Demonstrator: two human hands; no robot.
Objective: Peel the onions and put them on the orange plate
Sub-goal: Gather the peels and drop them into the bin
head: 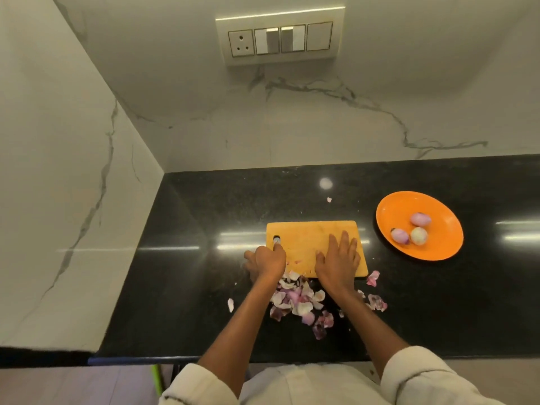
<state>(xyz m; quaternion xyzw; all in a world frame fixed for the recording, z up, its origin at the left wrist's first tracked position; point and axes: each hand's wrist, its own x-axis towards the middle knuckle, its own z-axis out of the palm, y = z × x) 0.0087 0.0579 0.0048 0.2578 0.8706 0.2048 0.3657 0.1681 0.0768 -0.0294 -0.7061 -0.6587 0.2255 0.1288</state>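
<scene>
**A:** What can't you make out from the head camera?

**B:** I can't see the fingers of the left hand; they curl at the near left corner of the cutting board, by its handle hole. I can't tell whether that grip is on the board's edge or on some small pale thing at the hole. My own body is cut off at the bottom; only white sleeves show.

**A:** And the right?

**B:** The right hand lies flat on the board, fingers straight and spread, holding nothing.

**A:** The surface, the room?

**B:** A glossy black counter set in a corner of white marble walls, with a switch panel high on the back wall. Light streaks glare on the stone.

**A:** Where are the onions?

**B:** Three peeled onions sit together on the orange plate, well to the right of the board and apart from both hands.

**A:** Anything else around?

**B:** A heap of onion skins lies on the counter between my forearms, just in front of the board, with stray flakes either side. One scrap lies behind the board.
</scene>
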